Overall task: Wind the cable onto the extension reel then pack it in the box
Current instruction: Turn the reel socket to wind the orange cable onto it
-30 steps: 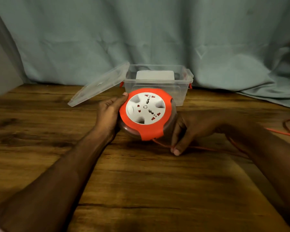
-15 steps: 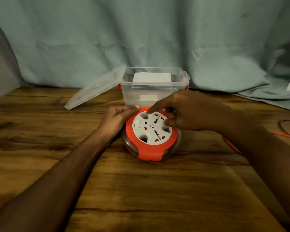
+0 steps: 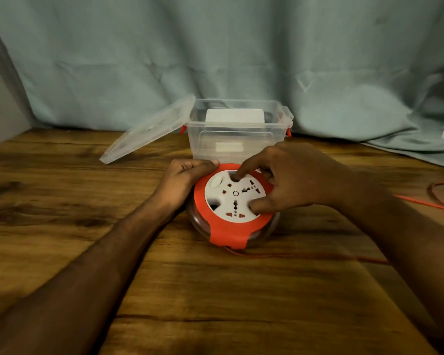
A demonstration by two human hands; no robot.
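Two hands work the extension reel (image 3: 232, 208), which lies flat mid-worktop (image 3: 62, 201) just in front of the open box (image 3: 237, 139). Left hand (image 3: 183, 179) grips the orange rim, prob. to steady it; right hand (image 3: 290, 179) has forefinger & thumb dug into the white hub's recesses, likely to crank. Cable (image 3: 318, 256) trails toward the right edge, so winding isn't done.

Orange-white reel (image 3: 230, 216) flat before open clear box (image 3: 235, 135), cable (image 3: 318, 256) trailing right

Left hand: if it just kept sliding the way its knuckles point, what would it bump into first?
Probably the clear box: the left hand grips the reel's orange rim and points toward the box just behind, though depth is unclear.
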